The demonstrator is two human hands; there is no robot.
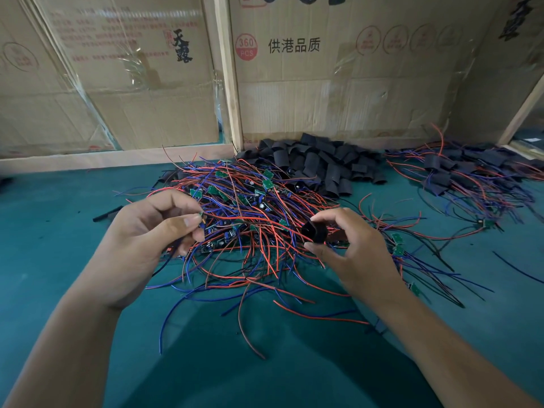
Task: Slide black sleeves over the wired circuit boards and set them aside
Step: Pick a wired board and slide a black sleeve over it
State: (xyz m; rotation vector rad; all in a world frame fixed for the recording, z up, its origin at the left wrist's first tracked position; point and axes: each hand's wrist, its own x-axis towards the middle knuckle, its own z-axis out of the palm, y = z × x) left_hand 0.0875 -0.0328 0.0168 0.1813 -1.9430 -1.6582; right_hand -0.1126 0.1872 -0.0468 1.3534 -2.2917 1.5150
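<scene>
- left hand (147, 231) up over the near-left edge of the wire pile, thumb + fingers curled, pinching a small green circuit board (201, 214); only a sliver of board shows past the fingertips.
- right hand (350, 245) over the near-right side of the pile, thumb + fingers pinching a black sleeve (315, 231), open end facing the left hand; board & sleeve apart, not joined.
- big tangle of wires (250, 219), red/blue/black w/ green boards, lies on the green worktop (59, 231) between & beyond the hands.
- heap of loose sleeves (318, 163) behind the tangle, against the cardboard boxes (323, 83).
- sleeved pile (459, 172) far right w/ wires trailing out, well apart from the main tangle.
- which wires belong to the held board: can't tell, lost in the tangle.
- worktop's far right cut off by frame edge.
</scene>
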